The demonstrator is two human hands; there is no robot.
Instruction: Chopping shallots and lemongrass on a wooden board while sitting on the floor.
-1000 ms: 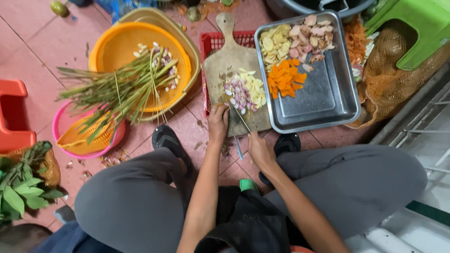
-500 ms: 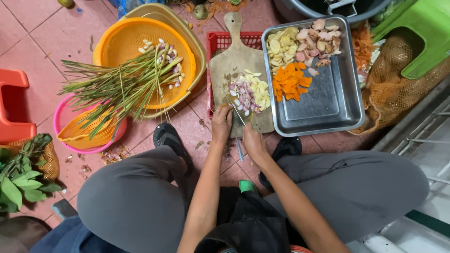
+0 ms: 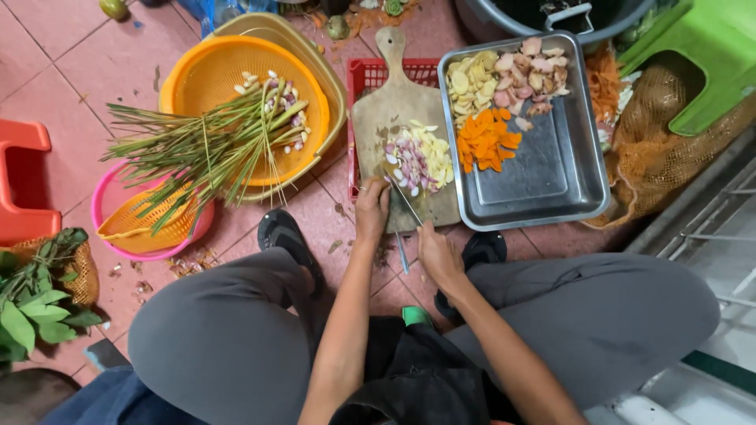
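- At the far left of the frame sit a red plastic stool (image 3: 24,181) and, lower down, a woven basket of green leaves (image 3: 35,303) on the tiled floor (image 3: 71,71).
- Left of centre, a bundle of lemongrass stalks (image 3: 209,149) lies across an orange colander (image 3: 236,94) and a pink basin (image 3: 150,212).
- The left hand (image 3: 372,211) rests at the near edge of the wooden cutting board (image 3: 398,110), fingers curled down as if pinning a small piece; what it pins is hidden.
- The pile of chopped shallots and garlic (image 3: 417,157) lies mid-board, just above that hand.
- The right hand (image 3: 435,253) is clenched round the handle of a knife (image 3: 403,203), blade angled up towards the pile.
- To cut well here, I judge the left fingertips should stay tucked back from the blade and the board held steady on the red crate (image 3: 364,79).
- Right of centre, a steel tray (image 3: 543,181) holds orange carrot slices (image 3: 484,142) and pale sliced roots.
- At the far right, a green stool (image 3: 709,55) stands over a brown mesh sack (image 3: 661,157).
- No labels or signs are legible.
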